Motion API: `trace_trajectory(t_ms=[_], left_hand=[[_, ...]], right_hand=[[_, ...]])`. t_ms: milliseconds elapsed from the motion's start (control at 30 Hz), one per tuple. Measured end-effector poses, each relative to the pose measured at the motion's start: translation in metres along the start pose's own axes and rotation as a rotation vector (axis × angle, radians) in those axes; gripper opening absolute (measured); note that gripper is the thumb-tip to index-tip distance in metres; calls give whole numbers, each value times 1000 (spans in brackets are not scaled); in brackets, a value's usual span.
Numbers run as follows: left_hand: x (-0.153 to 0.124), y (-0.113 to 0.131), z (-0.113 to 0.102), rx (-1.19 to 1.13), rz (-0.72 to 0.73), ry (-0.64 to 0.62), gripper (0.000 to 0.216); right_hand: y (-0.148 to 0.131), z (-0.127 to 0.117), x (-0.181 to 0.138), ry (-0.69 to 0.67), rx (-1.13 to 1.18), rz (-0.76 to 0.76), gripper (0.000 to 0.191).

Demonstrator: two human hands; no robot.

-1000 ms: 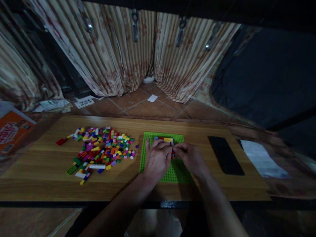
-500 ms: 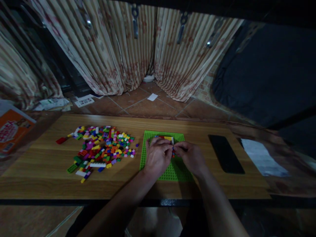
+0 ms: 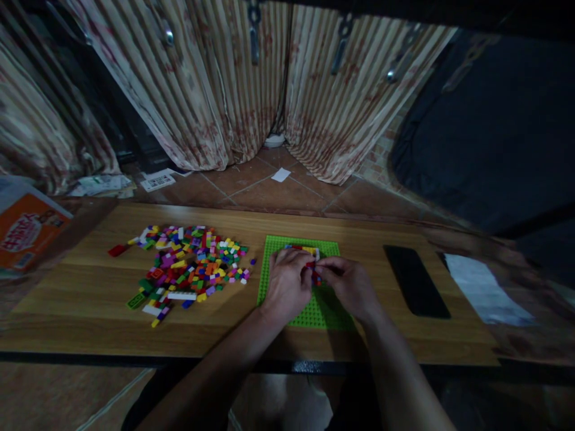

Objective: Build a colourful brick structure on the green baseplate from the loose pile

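Moved: red piece (image 3: 309, 264) now shows between left hand (image 3: 290, 282) and right hand (image 3: 353, 287), unseen half a second ago;
Hands: nearly together, fingertips curled in at the red piece; which of them grips it I cannot tell;
Green baseplate (image 3: 309, 315): beneath both hands, on the table (image 3: 90, 299); brick build (image 3: 309, 249) on it, partly covered by fingers;
Loose bricks (image 3: 197, 263): spread left of the green baseplate.

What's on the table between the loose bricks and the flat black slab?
In the head view, the green baseplate lies between them, the left hand over it and the right hand across its right edge.
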State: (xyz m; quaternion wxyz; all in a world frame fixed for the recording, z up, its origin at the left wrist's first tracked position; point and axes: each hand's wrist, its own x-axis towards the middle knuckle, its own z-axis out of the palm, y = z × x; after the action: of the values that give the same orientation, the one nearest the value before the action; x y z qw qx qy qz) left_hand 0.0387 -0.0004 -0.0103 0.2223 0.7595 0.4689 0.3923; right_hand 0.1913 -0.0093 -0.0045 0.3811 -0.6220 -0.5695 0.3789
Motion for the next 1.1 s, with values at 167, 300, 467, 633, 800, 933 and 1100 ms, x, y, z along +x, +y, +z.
trace_trajectory(t_ms=[167, 300, 467, 633, 800, 933, 1100], left_hand=[[0, 0, -4, -3, -31, 8, 24], [0, -3, -5, -7, -30, 3, 22], [-1, -6, -3, 2, -12, 11, 20], [-2, -6, -2, 10, -14, 5, 20], [-2, -5, -3, 22, -10, -3, 20], [-1, -5, -4, 30, -5, -14, 20], [-1, -5, -4, 10, -6, -12, 21]], right_hand=[[-3, 0, -1, 14, -16, 8, 19], [-7, 0, -2, 27, -81, -25, 18], [-10, 0, -4, 62, -210, -93, 18], [-6, 2, -3, 94, -257, -115, 18], [1, 2, 0, 91, -91, -19, 22], [6, 0, 2, 92, 16, 83, 31], [13, -1, 4, 79, 8, 100, 29]])
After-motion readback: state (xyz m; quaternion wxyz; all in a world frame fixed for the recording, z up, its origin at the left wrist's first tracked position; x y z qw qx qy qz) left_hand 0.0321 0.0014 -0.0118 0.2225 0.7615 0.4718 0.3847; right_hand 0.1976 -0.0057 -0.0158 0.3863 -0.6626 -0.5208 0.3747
